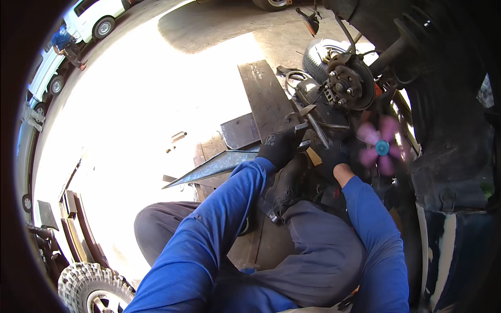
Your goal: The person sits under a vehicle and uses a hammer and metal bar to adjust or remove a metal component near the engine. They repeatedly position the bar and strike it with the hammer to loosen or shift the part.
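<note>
My left hand (281,148), in a black work glove, is closed around a dark metal piece (301,127) whose squared end shows past the fingers; its full shape is hidden. My right hand (334,155), also gloved in black, grips the lower end of a hammer (316,129) with a metal handle and a narrow, pointed head. That head sits above and just right of my left hand. A pointed blue sheet-metal piece (214,165) runs leftward from beneath my left wrist. My boot (286,190) is right below both hands.
At right, a fan (382,147) with pink blades spins close to my right forearm. Beyond it are a bare wheel hub (345,86) and a tyre (314,61). Wide planks (266,94) lie ahead. A knobby wheel (94,289) stands lower left; a person in blue (61,40) is far left.
</note>
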